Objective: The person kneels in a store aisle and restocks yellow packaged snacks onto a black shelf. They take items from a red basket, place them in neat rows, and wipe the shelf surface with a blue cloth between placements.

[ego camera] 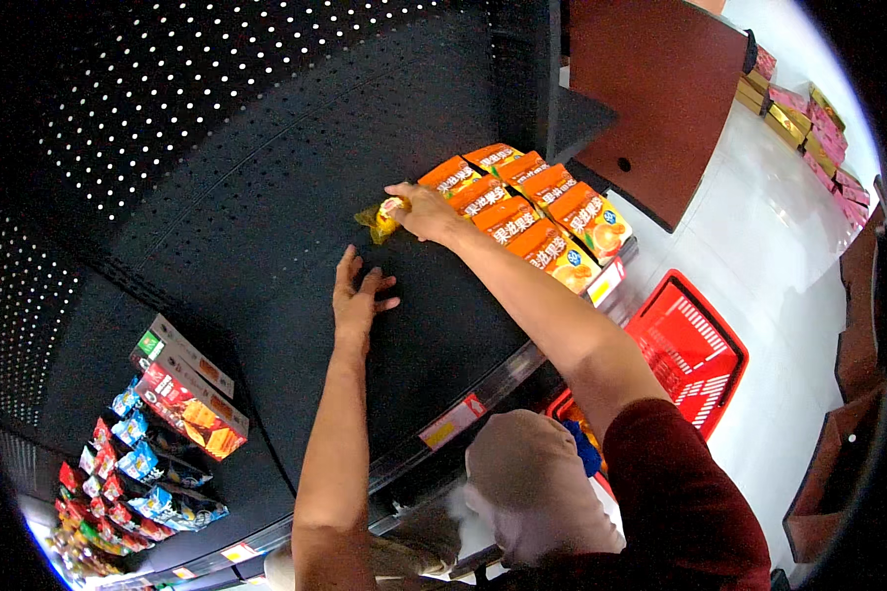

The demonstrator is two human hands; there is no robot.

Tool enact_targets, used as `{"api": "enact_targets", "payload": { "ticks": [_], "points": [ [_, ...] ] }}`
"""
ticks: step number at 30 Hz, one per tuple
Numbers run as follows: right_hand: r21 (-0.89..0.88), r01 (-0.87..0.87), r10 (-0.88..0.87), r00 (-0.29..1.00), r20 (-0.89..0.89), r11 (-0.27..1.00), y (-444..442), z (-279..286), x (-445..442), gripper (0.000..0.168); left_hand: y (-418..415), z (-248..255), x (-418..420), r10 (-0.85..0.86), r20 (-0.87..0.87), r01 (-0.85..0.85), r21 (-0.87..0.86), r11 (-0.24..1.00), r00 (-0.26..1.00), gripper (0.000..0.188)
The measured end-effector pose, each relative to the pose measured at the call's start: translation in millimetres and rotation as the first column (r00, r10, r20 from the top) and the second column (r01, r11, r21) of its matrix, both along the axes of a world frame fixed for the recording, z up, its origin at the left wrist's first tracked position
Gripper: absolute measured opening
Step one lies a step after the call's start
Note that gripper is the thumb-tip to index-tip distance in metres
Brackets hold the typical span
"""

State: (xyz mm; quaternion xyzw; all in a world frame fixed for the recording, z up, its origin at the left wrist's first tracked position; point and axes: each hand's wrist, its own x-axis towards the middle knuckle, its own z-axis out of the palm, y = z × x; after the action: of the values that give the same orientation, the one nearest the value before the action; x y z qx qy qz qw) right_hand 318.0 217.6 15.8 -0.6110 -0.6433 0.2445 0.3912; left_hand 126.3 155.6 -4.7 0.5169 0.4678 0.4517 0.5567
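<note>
On a black metal shelf [266, 266], my right hand [423, 210] grips a small yellow wrapped packet [386, 219] between thumb and fingers, beside the left edge of several rows of orange snack pouches [504, 221]. The pouches lean back in rows and show fruit pictures. My left hand [361, 292] is over the bare part of the shelf, below and left of the packet. Its fingers are spread and it holds nothing.
Boxes with red and grey faces [192, 410] stand at the shelf's lower left, next to blue and black snack bags [162, 473] and red bags. Price tags [452, 422] line the front edge. A red plastic basket [684, 347] is at the right, above the pale floor.
</note>
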Motion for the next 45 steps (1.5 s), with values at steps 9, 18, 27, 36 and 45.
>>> {"api": "enact_targets", "payload": {
  "ticks": [9, 18, 27, 36, 45],
  "points": [
    [0.004, -0.055, 0.055, 0.998, -0.026, 0.998, -38.0, -22.0, -12.5, 0.032, -0.4, -9.0, 1.6, 0.046, 0.057, -0.045, -0.018, 0.999, 0.997, 0.060],
    [-0.138, -0.108, 0.029, 0.878, -0.477, 0.985, -165.5, 9.3, 17.2, 0.102, -84.9, 27.9, -13.9, -0.211, 0.110, 0.212, -0.001, 0.977, 0.971, 0.038],
    [-0.140, -0.083, -0.026, 0.766, -0.642, 0.987, -340.8, 34.1, 89.4, 0.041, -185.2, 70.5, 40.8, -0.542, -0.095, 0.550, 0.109, 0.828, 0.835, 0.043],
    [-0.278, 0.444, -0.510, 0.824, -0.247, 0.852, -515.6, -119.8, 158.2, 0.043, -200.8, 61.7, -24.6, -0.483, -0.263, 0.526, 0.125, 0.841, 0.835, 0.032],
    [-0.136, 0.565, -0.443, 0.754, 0.484, 0.814, -548.6, -151.9, 110.4, 0.054, -205.3, 57.3, -97.6, -0.226, -0.330, 0.293, 0.169, 0.941, 0.917, 0.029]
  ]
}}
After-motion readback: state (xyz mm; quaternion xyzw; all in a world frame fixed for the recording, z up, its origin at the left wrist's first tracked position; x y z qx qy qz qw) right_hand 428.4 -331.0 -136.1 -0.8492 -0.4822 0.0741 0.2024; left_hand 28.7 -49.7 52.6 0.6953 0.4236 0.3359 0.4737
